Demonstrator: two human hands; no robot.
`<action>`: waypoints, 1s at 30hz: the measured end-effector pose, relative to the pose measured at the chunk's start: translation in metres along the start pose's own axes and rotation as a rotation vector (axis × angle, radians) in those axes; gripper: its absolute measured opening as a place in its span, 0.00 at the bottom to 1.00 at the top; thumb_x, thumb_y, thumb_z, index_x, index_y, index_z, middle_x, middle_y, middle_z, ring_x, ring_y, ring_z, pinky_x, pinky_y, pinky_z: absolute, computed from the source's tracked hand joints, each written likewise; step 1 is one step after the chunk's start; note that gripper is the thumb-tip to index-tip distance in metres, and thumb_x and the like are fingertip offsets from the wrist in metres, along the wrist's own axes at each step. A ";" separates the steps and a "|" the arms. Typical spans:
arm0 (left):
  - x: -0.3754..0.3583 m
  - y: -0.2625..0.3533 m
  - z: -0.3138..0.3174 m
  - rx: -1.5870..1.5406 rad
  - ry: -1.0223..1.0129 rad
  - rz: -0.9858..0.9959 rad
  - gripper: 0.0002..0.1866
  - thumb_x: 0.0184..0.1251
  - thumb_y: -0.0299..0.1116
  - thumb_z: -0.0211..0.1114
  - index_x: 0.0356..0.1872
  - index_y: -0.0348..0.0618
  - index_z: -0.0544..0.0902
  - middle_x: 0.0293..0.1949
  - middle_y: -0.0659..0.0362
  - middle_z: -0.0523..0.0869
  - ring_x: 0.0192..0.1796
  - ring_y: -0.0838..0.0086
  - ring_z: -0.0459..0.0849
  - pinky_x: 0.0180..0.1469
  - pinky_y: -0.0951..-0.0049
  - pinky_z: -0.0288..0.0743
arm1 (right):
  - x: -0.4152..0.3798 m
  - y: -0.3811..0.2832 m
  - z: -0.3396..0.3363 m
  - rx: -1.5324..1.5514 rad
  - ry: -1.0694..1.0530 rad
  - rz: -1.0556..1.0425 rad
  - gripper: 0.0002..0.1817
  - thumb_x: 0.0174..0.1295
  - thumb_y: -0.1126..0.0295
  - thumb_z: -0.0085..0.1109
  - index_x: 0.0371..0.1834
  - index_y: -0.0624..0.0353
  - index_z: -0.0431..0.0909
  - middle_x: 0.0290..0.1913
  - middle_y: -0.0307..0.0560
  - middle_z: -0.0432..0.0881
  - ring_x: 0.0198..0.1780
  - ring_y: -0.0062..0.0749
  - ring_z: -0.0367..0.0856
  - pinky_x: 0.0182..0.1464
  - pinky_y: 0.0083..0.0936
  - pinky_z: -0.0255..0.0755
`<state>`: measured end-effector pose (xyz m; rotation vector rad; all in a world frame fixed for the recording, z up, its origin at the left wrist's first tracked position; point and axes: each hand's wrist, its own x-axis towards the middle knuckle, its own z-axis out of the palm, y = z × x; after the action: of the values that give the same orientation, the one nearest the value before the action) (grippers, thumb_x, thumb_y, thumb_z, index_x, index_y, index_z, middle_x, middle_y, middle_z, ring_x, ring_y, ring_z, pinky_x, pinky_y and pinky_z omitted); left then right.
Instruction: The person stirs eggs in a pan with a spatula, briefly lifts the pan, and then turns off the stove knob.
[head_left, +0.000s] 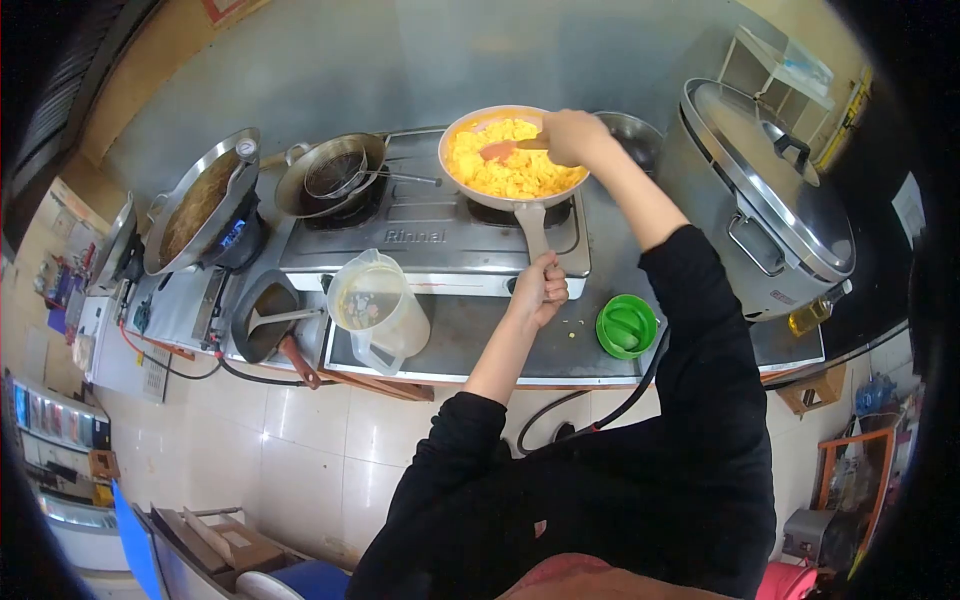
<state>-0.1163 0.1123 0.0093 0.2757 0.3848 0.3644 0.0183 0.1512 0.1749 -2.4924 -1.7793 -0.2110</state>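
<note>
My left hand (539, 291) is wrapped round the handle of a light-coloured frying pan (534, 232), which sits on the right burner of the gas stove. Yellow scrambled eggs (506, 172) spread over most of the pan. Above the pan's right side, my right hand (577, 138) grips the handle of a spatula (499, 150) with a reddish-brown blade. That blade rests in the eggs. Below and right of my left hand stands a green bowl (627, 326) with a green utensil in it. To the left is a clear plastic jug (378, 308), its inside smeared with residue.
The stove (412, 237) carries a wok (330, 176) with a strainer on its left burner. Farther left is a large pan of brown liquid (200, 205). A dark pan (264, 315) lies near the counter edge. At right stand a big rice cooker (752, 220) and an oil bottle (818, 309).
</note>
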 end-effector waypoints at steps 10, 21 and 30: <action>0.002 -0.001 0.000 0.028 0.017 0.017 0.07 0.58 0.34 0.50 0.24 0.47 0.64 0.12 0.70 0.56 0.11 0.88 0.52 0.11 0.87 0.45 | -0.019 -0.046 0.052 0.123 0.040 -0.071 0.11 0.38 0.75 0.50 0.28 0.64 0.74 0.29 0.54 0.77 0.35 0.43 0.76 0.37 0.33 0.69; 0.005 0.001 -0.006 0.024 -0.001 0.007 0.07 0.58 0.34 0.49 0.23 0.47 0.64 0.12 0.70 0.56 0.10 0.87 0.50 0.10 0.86 0.43 | 0.040 -0.051 0.061 0.116 0.027 0.024 0.13 0.48 0.64 0.50 0.33 0.59 0.75 0.32 0.51 0.78 0.37 0.38 0.77 0.36 0.32 0.70; 0.005 0.000 -0.004 0.033 0.022 0.005 0.08 0.58 0.34 0.50 0.22 0.48 0.64 0.11 0.71 0.55 0.10 0.88 0.50 0.10 0.87 0.44 | -0.007 -0.039 -0.029 -0.310 -0.217 -0.204 0.13 0.48 0.62 0.55 0.34 0.57 0.75 0.32 0.47 0.78 0.37 0.38 0.76 0.36 0.32 0.71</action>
<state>-0.1137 0.1148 0.0045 0.3047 0.4118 0.3666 -0.0229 0.1535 0.2013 -2.6188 -2.2483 -0.2533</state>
